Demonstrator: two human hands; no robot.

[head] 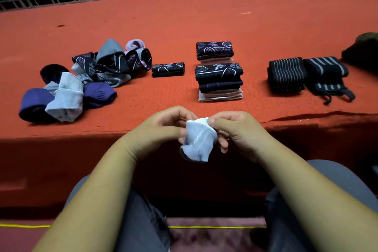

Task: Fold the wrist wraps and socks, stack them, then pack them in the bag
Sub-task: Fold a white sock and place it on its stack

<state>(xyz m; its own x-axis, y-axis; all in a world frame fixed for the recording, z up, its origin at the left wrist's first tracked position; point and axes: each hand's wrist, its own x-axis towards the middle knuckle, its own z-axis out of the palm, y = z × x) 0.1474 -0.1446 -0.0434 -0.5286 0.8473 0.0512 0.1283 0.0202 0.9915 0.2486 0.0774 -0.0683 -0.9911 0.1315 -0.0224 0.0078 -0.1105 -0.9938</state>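
two hands held one pale blue sock [199, 139] in the air just off the near edge of the red-covered table [204, 16], above the lap. the left hand [163, 127] and right hand [239, 131] each pinched its upper edge with curled fingers, probably to straighten it for folding. a heap of unfolded socks [81, 80] lay at the left. a single folded sock [168, 69], two stacks of folded socks [219, 82] and two striped wrist wraps [286, 74] sat in a row to its right, seemingly sorted ready for packing. a dark bag [362, 51] showed partly at the far right edge; its contents could not be seen.
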